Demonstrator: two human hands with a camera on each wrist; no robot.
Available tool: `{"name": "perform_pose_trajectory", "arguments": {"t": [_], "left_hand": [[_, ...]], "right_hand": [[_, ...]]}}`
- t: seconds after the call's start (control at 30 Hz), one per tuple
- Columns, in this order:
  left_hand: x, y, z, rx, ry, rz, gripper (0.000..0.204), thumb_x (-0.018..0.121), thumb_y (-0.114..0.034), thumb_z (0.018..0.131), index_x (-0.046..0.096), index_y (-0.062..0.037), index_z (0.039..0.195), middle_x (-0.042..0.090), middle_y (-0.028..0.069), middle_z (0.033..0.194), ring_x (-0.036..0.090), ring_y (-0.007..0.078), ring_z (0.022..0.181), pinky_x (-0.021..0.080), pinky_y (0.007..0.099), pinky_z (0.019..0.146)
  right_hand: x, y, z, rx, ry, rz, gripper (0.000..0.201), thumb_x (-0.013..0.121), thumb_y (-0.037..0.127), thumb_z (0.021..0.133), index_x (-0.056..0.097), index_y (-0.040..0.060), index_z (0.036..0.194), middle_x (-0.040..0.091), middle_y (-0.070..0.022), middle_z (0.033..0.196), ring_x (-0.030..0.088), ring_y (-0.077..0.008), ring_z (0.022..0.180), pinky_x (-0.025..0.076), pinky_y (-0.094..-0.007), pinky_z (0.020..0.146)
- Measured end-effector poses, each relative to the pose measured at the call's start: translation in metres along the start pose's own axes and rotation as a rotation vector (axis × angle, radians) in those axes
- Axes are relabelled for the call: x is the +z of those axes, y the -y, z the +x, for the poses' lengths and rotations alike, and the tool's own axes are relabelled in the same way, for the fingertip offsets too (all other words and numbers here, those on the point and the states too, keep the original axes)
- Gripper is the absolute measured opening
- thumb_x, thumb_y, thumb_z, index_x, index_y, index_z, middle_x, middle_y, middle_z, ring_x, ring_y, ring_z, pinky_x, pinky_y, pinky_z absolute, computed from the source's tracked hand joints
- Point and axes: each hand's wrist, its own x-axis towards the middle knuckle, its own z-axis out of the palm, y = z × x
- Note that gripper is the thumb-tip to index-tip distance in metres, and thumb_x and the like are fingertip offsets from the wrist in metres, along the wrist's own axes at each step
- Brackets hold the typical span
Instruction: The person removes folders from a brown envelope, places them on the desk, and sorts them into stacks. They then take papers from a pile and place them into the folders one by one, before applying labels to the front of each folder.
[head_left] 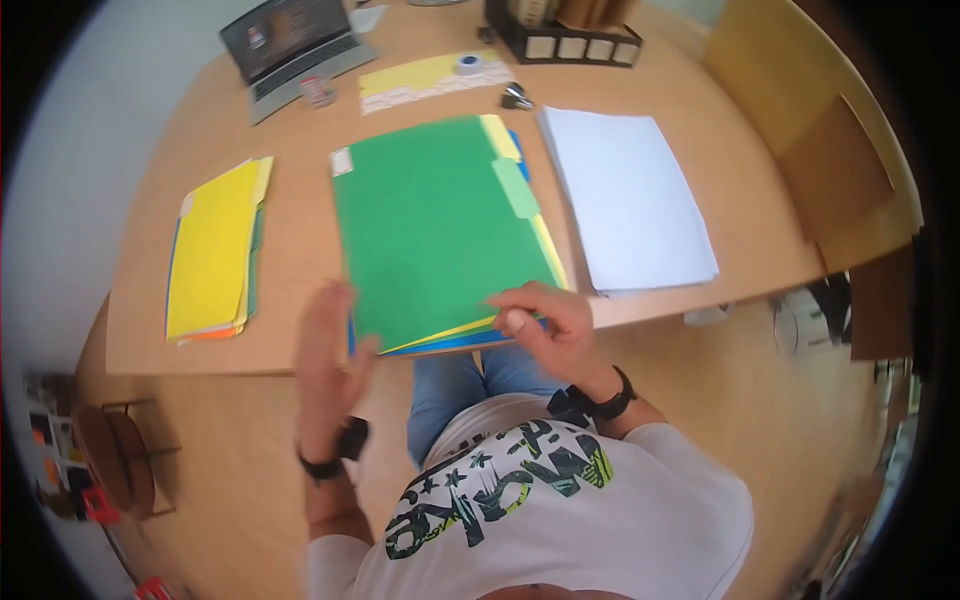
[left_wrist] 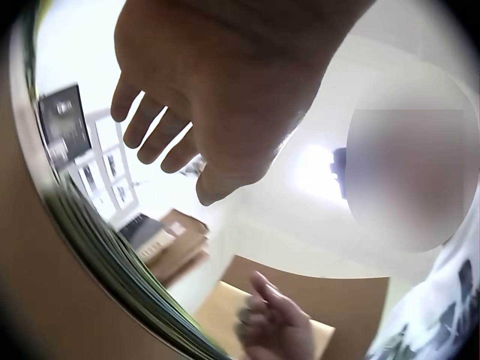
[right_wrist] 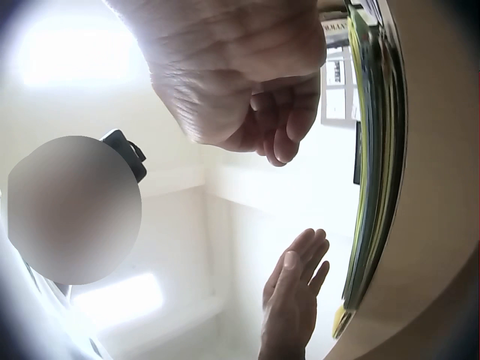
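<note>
A thick stack of file folders with a green folder (head_left: pixel 430 225) on top lies at the desk's front edge, yellow and blue edges showing beneath. My left hand (head_left: pixel 328 345) is beside its near left corner, fingers straight in the left wrist view. By the near right corner is my right hand (head_left: pixel 550 322), fingers loosely curled and holding nothing. The stack's layered edge (right_wrist: pixel 373 172) shows in the right wrist view. To the left lies a smaller pile topped by a yellow folder (head_left: pixel 212 250); to the right, a stack of white paper (head_left: pixel 635 200).
Behind the folders are a yellow-and-white sheet (head_left: pixel 420 82) with a tape roll (head_left: pixel 468 65), a black clip (head_left: pixel 516 97), a small can (head_left: pixel 317 92) and a laptop (head_left: pixel 290 50). A black organizer (head_left: pixel 570 45) stands at the back. A brown panel (head_left: pixel 830 170) borders the right side.
</note>
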Motion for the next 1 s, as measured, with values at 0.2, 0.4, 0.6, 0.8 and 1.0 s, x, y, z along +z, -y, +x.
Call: {"name": "perform_pose_trajectory", "arguments": {"t": [0.2, 0.4, 0.6, 0.8, 1.0], "left_hand": [[0.068, -0.059, 0.028, 0.075, 0.061, 0.048, 0.053, 0.069, -0.021, 0.082, 0.052, -0.0011, 0.128, 0.051, 0.0197, 0.133, 0.048, 0.0382, 0.122, 0.039, 0.0460, 0.099], [0.072, -0.052, 0.031, 0.043, 0.124, 0.087, 0.049, 0.072, -0.028, 0.080, 0.058, -0.0030, 0.121, 0.056, 0.0154, 0.125, 0.053, 0.0347, 0.110, 0.042, 0.0444, 0.092], [0.068, -0.055, 0.033, 0.065, 0.150, 0.088, 0.036, 0.070, -0.022, 0.082, 0.063, -0.0040, 0.112, 0.061, 0.0134, 0.114, 0.056, 0.0314, 0.100, 0.046, 0.0408, 0.083], [0.083, -0.040, 0.030, 0.213, -0.006, 0.159, 0.021, 0.070, -0.010, 0.080, 0.062, -0.0029, 0.098, 0.065, 0.0100, 0.097, 0.060, 0.0263, 0.079, 0.049, 0.0338, 0.064], [0.083, -0.038, 0.029, 0.198, -0.113, 0.038, 0.018, 0.072, -0.002, 0.076, 0.062, -0.0043, 0.092, 0.066, 0.0095, 0.088, 0.060, 0.0260, 0.073, 0.048, 0.0332, 0.061]], "right_hand": [[-0.076, -0.001, -0.008, 0.123, -0.251, -0.405, 0.033, 0.067, 0.013, 0.085, 0.063, 0.0020, 0.115, 0.065, -0.0115, 0.099, 0.062, -0.0222, 0.088, 0.050, -0.0332, 0.076], [-0.126, -0.005, -0.036, 0.158, -0.174, -0.921, 0.068, 0.079, 0.031, 0.070, 0.054, 0.0073, 0.129, 0.053, -0.0131, 0.128, 0.045, -0.0334, 0.121, 0.038, -0.0424, 0.101], [-0.132, -0.020, -0.044, 0.191, -0.150, -0.981, 0.056, 0.075, 0.032, 0.075, 0.060, 0.0073, 0.123, 0.058, -0.0115, 0.119, 0.050, -0.0332, 0.115, 0.040, -0.0421, 0.097], [-0.133, -0.031, -0.044, 0.127, -0.206, -0.935, 0.034, 0.065, 0.014, 0.083, 0.064, 0.0093, 0.117, 0.061, -0.0103, 0.112, 0.054, -0.0304, 0.105, 0.041, -0.0409, 0.092], [-0.128, -0.033, -0.043, 0.147, -0.269, -0.920, 0.027, 0.060, 0.011, 0.087, 0.066, 0.0083, 0.113, 0.062, -0.0098, 0.109, 0.056, -0.0290, 0.101, 0.042, -0.0377, 0.089]]}}
